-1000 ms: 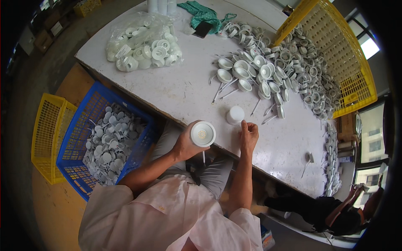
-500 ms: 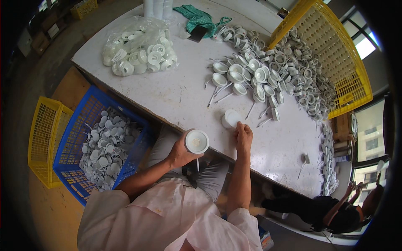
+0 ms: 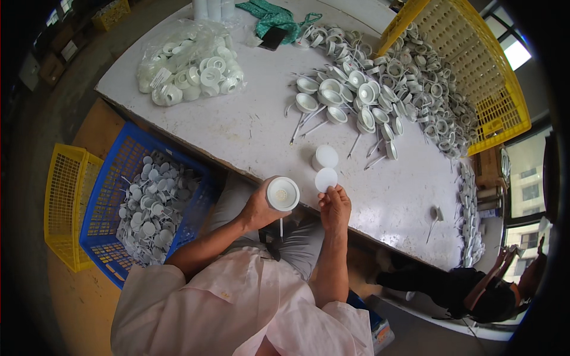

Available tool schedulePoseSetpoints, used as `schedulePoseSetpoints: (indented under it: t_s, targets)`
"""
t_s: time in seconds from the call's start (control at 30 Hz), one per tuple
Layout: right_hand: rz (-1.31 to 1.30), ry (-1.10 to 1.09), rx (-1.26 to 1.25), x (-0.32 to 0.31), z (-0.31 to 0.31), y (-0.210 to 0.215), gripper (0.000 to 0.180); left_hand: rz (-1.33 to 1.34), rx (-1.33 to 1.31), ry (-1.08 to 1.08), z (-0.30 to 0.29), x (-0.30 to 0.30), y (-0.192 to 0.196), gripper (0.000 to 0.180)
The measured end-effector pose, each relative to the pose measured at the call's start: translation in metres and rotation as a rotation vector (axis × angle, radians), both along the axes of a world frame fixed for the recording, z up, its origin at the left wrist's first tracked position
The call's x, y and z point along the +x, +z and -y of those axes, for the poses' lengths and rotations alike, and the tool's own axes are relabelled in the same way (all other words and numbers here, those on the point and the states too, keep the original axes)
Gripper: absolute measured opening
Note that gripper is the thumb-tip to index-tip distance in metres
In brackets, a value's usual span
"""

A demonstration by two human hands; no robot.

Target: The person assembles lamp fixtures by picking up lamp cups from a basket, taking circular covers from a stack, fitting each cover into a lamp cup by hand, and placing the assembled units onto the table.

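My left hand (image 3: pixel 258 207) is wrapped round a white round lamp housing (image 3: pixel 283 194), its open face up. Small yellowish dots show inside, and a pale wire hangs below it. Between the fingertips of my right hand (image 3: pixel 335 209) is a thin white disc (image 3: pixel 326 180), held by its lower edge at the table's front. Just beyond that disc, a short stack of white discs (image 3: pixel 325 157) stands on the table. Farther off lie several white lamp housings (image 3: pixel 335 95) with wires, heaped together.
A tipped yellow crate (image 3: pixel 484 71) spills more housings at the right. A clear bag of white rings (image 3: pixel 190 71) sits far left on the table (image 3: pixel 249 127). Left of me, a blue crate (image 3: pixel 98 231) holds finished-looking lamps. A person (image 3: pixel 493 291) is at the far right.
My right hand has lifted a disc from the stack and drawn it back toward me. My left hand still holds the housing, nearly in place.
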State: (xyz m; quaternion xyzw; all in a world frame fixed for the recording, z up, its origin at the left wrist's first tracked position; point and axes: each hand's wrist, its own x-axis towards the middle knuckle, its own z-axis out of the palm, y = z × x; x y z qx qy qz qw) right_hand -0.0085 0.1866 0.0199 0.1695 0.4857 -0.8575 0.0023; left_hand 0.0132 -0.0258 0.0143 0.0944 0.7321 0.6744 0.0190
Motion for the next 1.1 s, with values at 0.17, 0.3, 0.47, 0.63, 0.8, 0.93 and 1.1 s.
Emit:
schedulePoseSetpoints:
  t_s: [0.17,0.3,0.47,0.63,0.8,0.93,1.1]
  targets:
    - [-0.190,-0.062,0.544,0.025,0.023,0.013,0.010,0.077,0.024,-0.047,-0.001,-0.006,0.007,0.074]
    - [-0.800,0.014,1.272,0.032,0.029,0.012,0.032,0.074,0.103,-0.128,0.001,-0.008,0.002,0.078]
    - [-0.941,0.101,1.461,0.035,0.039,0.015,0.047,0.083,0.253,-0.219,0.000,-0.006,-0.007,0.079]
    - [-0.965,0.120,1.481,0.036,0.042,0.015,0.051,0.162,0.248,-0.199,0.002,-0.002,0.018,0.066]
    - [-0.983,0.121,1.511,0.038,0.045,0.015,0.052,0.216,0.206,-0.123,-0.001,-0.001,0.018,0.047]
    - [-0.954,0.155,1.439,0.040,0.046,0.016,0.051,0.186,0.183,-0.111,0.001,0.000,0.010,0.044]
    - [-0.690,0.141,1.022,0.049,0.048,0.009,0.038,0.121,0.098,-0.088,0.002,0.001,0.003,0.046]
